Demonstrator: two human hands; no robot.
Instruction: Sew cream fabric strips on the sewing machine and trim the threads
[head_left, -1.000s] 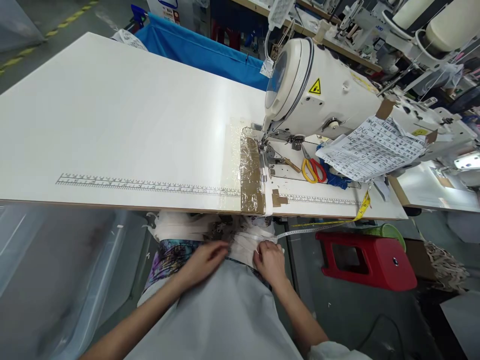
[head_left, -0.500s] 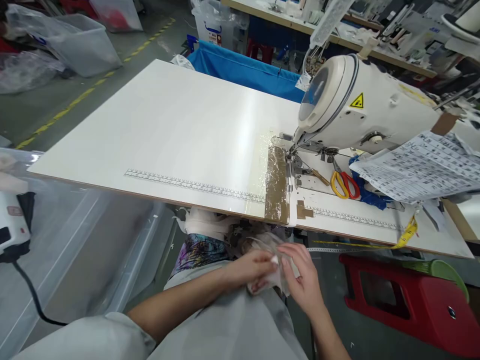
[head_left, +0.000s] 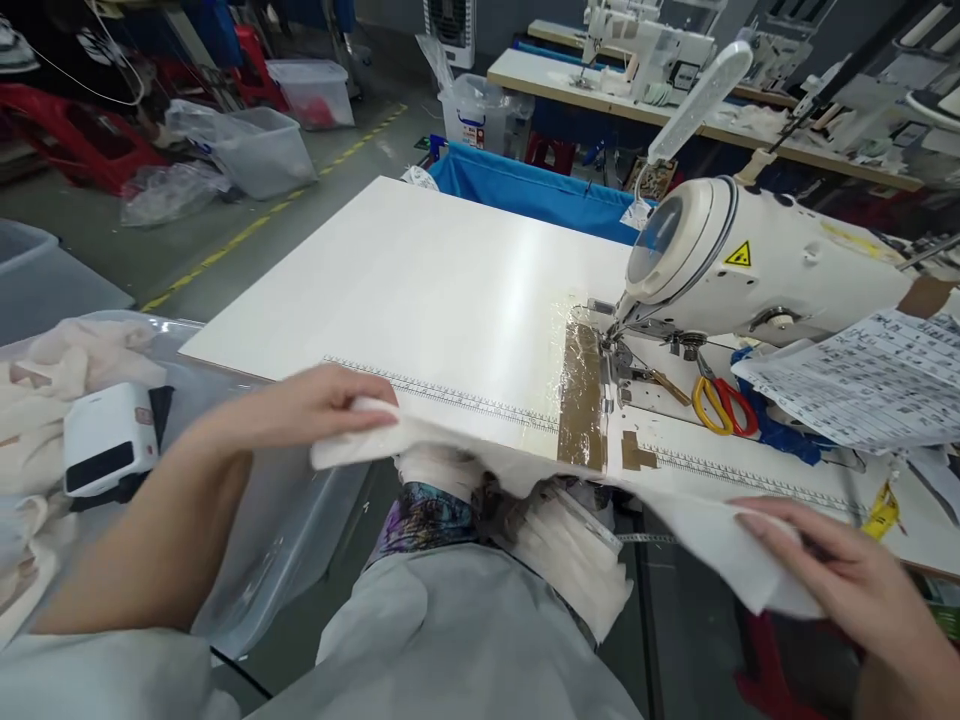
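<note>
A long white fabric strip [head_left: 525, 465] stretches between my two hands along the near edge of the white sewing table [head_left: 420, 290]. My left hand [head_left: 315, 405] pinches its left end beside the printed ruler on the table. My right hand [head_left: 840, 580] grips the right end, low at the right. More folded white strips [head_left: 570, 560] lie in my lap on patterned cloth [head_left: 424, 515]. The cream sewing machine [head_left: 750, 265] stands at the right of the table.
Scissors with yellow and red handles [head_left: 720, 400] and a printed paper sheet [head_left: 862, 380] lie by the machine. A clear plastic bin [head_left: 292, 520] with cloth and a white device [head_left: 105, 440] stands at my left. A blue cloth bin [head_left: 525, 185] stands behind the table.
My hands were together in my lap on the white strips. They have risen and spread apart, pulling one strip out taut along the table edge. The view has tilted up and left.
</note>
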